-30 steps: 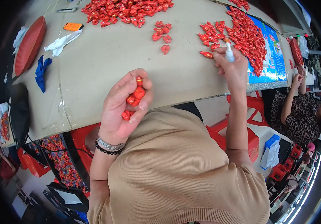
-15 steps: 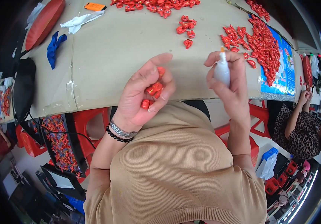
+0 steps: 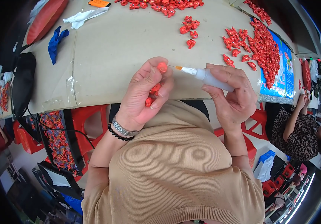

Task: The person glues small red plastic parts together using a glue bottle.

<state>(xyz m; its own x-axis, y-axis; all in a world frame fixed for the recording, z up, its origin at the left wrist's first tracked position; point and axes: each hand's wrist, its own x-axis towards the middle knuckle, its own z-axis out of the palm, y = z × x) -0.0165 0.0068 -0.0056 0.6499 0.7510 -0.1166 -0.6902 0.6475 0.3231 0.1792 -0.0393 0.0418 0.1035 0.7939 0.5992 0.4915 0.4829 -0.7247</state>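
My left hand [image 3: 142,91] is closed over several small red pieces. Between its thumb and forefinger it pinches one red piece [image 3: 162,67], and others show lower down among the curled fingers. In my right hand [image 3: 237,93] lies a whitish squeeze bottle [image 3: 214,80] with an orange-based needle tip [image 3: 178,68]. The bottle is tilted nearly level, its thin needle pointing left and reaching to the pinched red piece; whether it touches cannot be made out. Beyond my hands, a few loose red figures [image 3: 191,44] lie on the table.
A large heap of red figures [image 3: 267,52] covers a blue printed sheet [image 3: 288,74] at right. Another pile [image 3: 164,5] lies at the far edge. At left are a blue cloth [image 3: 57,44], a white cloth [image 3: 84,18] and a red tray [image 3: 46,20]. A co-worker [image 3: 295,128] sits at right.
My right hand has turned the bottle from upright to nearly level, its tip now at my left hand. My left hand has brought one red piece up between thumb and forefinger.
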